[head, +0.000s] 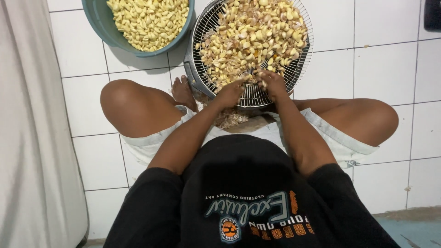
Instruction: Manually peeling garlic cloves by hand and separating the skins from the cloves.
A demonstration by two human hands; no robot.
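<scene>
a floor of white square tiles [386,69] with dark grout lines runs out from the hands on every side, a pale curtain [32,138] hangs far off to their left, and a patch of blue-grey floor [413,232] lies well behind them to the right.

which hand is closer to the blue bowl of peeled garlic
Left. The left hand works at the wire basket's near edge, below and right of the blue bowl; the right hand is farther right.

no packages, labels, signs, screens
</scene>
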